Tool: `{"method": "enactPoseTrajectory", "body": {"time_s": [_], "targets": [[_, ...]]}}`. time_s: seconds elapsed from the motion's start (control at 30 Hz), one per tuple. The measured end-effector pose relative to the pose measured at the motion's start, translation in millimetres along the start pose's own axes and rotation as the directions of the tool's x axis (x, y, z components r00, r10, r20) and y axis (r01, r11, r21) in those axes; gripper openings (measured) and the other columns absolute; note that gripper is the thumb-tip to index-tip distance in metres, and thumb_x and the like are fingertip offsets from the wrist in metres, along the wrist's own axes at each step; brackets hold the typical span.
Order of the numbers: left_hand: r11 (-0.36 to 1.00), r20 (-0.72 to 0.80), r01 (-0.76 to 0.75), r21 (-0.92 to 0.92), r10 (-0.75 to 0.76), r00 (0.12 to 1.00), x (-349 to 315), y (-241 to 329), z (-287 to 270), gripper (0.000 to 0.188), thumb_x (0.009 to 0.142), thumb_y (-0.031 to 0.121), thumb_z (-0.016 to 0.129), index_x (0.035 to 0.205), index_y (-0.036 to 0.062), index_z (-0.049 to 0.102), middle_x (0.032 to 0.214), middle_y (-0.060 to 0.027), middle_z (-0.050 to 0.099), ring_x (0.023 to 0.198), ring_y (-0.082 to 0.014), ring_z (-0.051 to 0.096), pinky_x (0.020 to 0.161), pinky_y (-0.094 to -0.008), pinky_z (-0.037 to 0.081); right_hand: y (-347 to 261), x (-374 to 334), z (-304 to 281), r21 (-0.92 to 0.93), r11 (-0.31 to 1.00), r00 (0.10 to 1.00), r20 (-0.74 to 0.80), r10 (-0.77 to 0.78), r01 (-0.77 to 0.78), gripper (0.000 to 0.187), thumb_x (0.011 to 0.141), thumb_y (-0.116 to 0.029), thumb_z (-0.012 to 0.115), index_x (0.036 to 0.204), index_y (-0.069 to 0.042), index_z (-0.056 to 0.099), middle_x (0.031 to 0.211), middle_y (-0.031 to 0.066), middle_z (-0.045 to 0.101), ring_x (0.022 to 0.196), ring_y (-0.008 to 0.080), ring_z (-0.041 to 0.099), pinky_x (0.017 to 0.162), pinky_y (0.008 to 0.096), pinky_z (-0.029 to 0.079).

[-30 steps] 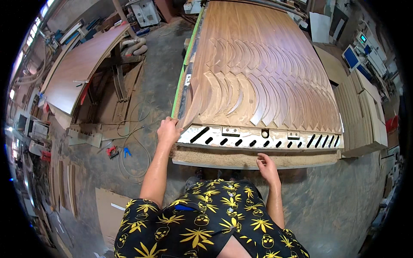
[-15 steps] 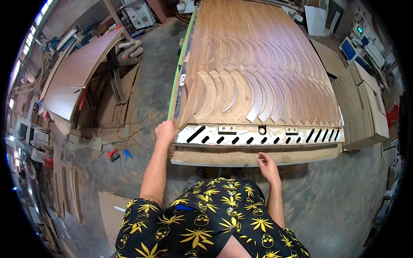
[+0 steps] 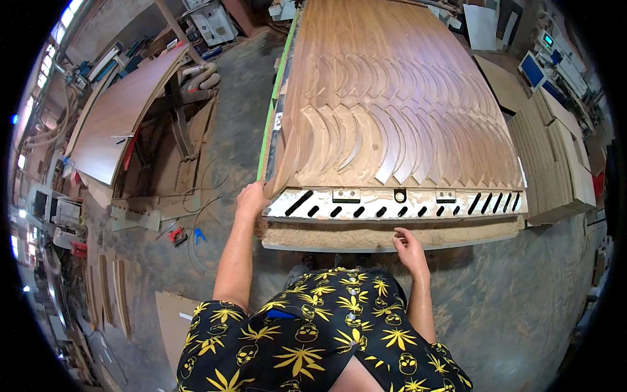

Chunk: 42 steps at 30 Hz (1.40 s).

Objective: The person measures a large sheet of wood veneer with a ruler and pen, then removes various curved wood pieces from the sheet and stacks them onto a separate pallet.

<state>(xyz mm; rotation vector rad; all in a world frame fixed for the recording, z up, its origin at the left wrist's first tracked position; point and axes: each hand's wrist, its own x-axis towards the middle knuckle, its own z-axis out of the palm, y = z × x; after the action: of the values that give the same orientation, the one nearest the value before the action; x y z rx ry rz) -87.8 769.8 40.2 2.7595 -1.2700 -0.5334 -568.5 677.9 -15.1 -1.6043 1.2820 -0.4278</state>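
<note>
Left hand [image 3: 250, 198]: fingers curled on near-left corner of wood panel [image 3: 392, 98], gripping its edge. Right hand [image 3: 410, 243]: fingers loosely bent, resting on the dusty front edge of the surface [image 3: 366, 236]. Panel brown, cut into curved slats, fills upper centre of frame.

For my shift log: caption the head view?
Left hand grips routed brown wood panel's corner; right hand rests on sawdust-covered table edge.

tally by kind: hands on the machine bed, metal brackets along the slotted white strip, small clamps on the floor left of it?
Bare hands at the bed's near end: 2 (left hand, right hand)
Metal brackets on the slotted white strip: 2 ()
Small floor clamps: 2 (red clamp, blue clamp)
Total: 6
</note>
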Motion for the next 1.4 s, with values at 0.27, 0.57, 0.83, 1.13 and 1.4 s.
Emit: {"method": "enactPoseTrajectory", "body": {"time_s": [0.27,0.57,0.83,1.13,1.4], "targets": [[0.997,0.007,-0.003,-0.08,0.003,1.0,-4.2,1.5,-7.7,0.052,0.072,0.024,0.087,0.12,0.0107,0.072,0.112,-0.017,0.074,0.107,-0.0362,0.069,0.091,-0.0473,0.055,-2.5,3.2,2.2,-0.016,0.999,0.999,-0.008,-0.031,0.031,0.038,0.096,-0.018,0.065,0.131,-0.004,0.062,0.111,0.0137,0.071,0.095,0.0237,0.069,0.083,0.0361,0.054],[0.998,-0.033,-0.049,-0.038,0.047,0.998,-9.9,7.6,-11.4,0.052,0.074,0.021,0.085,0.122,0.01,0.068,0.113,-0.0194,0.073,0.108,-0.0375,0.069,0.091,-0.0491,0.055,-7.6,0.1,2.6,-0.011,1.0,1.0,0.0,-0.02,0.02,0.039,0.097,-0.02,0.064,0.133,-0.004,0.062,0.112,0.0138,0.07,0.094,0.0249,0.068,0.082,0.0372,0.055],[0.999,0.006,-0.03,-0.017,0.03,1.0,3.1,-5.6,-0.8,0.061,0.067,0.018,0.086,0.124,0.01,0.066,0.112,-0.0201,0.073,0.107,-0.0384,0.068,0.091,-0.0489,0.055,-10.6,2.2,0.3,-0.046,0.998,1.0,0.004,-0.031,0.031,0.039,0.097,-0.02,0.065,0.133,-0.005,0.062,0.114,0.0135,0.07,0.096,0.0247,0.068,0.082,0.0373,0.054],[0.997,0.051,-0.066,-0.051,0.069,0.996,-2.3,-0.6,-8.5,0.058,0.071,0.011,0.084,0.125,0.0052,0.063,0.115,-0.0226,0.071,0.111,-0.0401,0.067,0.094,-0.0505,0.053,-13.4,4.4,1.3,-0.033,0.999,1.0,0.004,-0.028,0.028,0.037,0.097,-0.019,0.066,0.131,-0.006,0.063,0.113,0.0144,0.071,0.095,0.0245,0.069,0.082,0.0366,0.055],[0.977,-0.002,-0.108,-0.186,0.11,0.994,5.0,-9.2,-1.0,0.078,0.066,0.014,0.087,0.139,0.0061,0.059,0.122,-0.0245,0.069,0.114,-0.0389,0.066,0.098,-0.0459,0.053,-5.5,7.9,3.2,-0.029,0.999,0.999,-0.004,-0.046,0.046,0.037,0.096,-0.018,0.066,0.131,-0.005,0.063,0.111,0.0152,0.072,0.095,0.0245,0.07,0.08,0.0359,0.055]]}}
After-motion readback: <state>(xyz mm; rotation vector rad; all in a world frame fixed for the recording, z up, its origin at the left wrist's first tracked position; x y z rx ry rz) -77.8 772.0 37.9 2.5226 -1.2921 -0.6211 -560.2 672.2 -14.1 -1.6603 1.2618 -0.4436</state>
